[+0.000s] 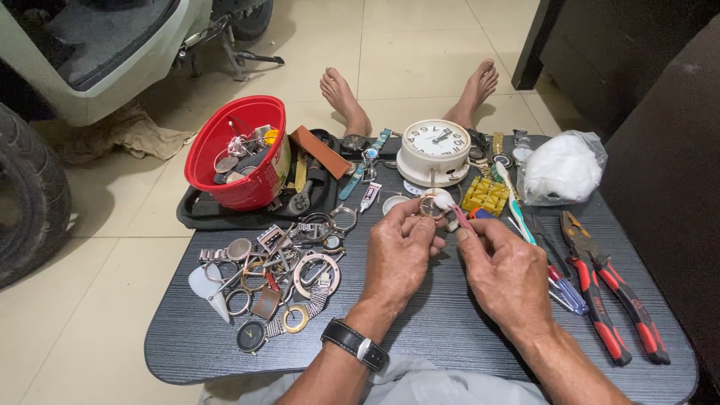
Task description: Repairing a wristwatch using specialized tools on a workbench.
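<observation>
Left hand [399, 247], wristwatch on the wrist, pinches a small round watch case [432, 208] between thumb and fingertips, held up just above the dark bench [450, 330]. Right hand [504, 266] closed around a thin pink-handled tool [463, 219]; tip touches the case from the right. The two hands nearly meet, the case between them at the fingertips. White alarm clock [435, 151] just beyond. Pile of watch parts [274, 274] to the left, red bowl [240, 150] behind it. Red-handled pliers [611, 289] lie to the right.
</observation>
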